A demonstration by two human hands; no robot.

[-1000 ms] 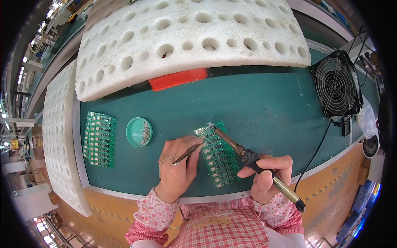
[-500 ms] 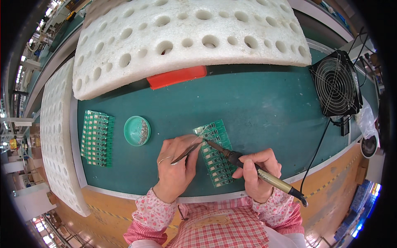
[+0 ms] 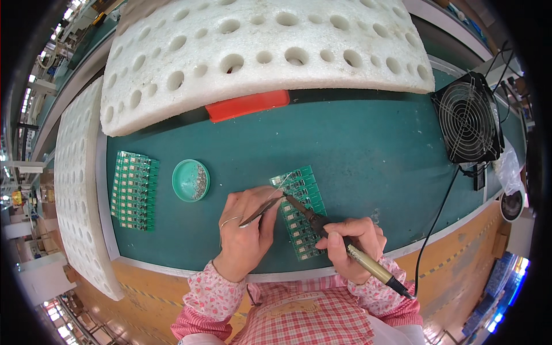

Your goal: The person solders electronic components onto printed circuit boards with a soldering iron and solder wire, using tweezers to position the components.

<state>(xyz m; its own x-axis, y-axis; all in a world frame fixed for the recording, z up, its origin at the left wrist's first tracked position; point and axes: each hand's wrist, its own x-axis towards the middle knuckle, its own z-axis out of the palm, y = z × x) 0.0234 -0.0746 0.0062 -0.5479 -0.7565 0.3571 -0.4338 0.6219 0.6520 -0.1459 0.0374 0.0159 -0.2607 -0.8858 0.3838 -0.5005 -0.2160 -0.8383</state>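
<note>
A green circuit board panel [image 3: 299,221] with rows of small parts lies on the bench in front of me. My right hand [image 3: 356,247] grips a soldering iron [image 3: 319,223] by its dark and gold handle, the tip pointing at the upper left part of the panel. My left hand [image 3: 244,236] is closed around metal tweezers [image 3: 261,213], their points close to the iron's tip. A thin pale wire [image 3: 284,181] shows above the left fingertips; what holds it is hidden. Whether the tip touches a part is too small to tell.
A round green dish [image 3: 187,181] with small metal pieces and a stack of panels [image 3: 133,192] stand at left. White foam blocks [image 3: 259,40] with holes rise at the back, a red tray [image 3: 247,107] beneath. A black fan [image 3: 467,118] stands at right, with the iron's cord [image 3: 435,221] nearby.
My right hand has shifted slightly left, and the rear of the soldering iron has swung left and down. A faint wisp of smoke shows right of the panel. My left hand stays nearly still.
</note>
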